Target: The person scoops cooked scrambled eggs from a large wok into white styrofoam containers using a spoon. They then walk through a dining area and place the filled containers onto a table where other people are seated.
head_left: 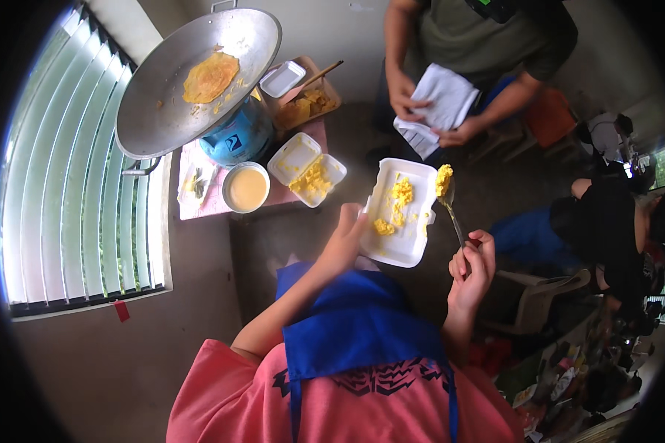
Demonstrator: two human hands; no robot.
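Observation:
My left hand [345, 235] grips the left edge of a white foam tray [415, 249], held out in front of my blue apron. Crumbly yellow food [402, 193] lies in the tray in a few small heaps. In my right hand [471, 272] is a metal spoon [455, 215], its handle pinched between the fingers. The spoon's bowl is tipped up beside the tray's right rim and carries a lump of the same yellow food [443, 180].
At the left, a large metal wok [144, 111] with a flat golden pancake [211, 77] sits above a blue gas tank [236, 136]. Nearby are a bowl of pale batter [246, 187], an opened foam box [297, 156] and a food tray [325, 92]. Across from me, a person holds white papers [445, 92].

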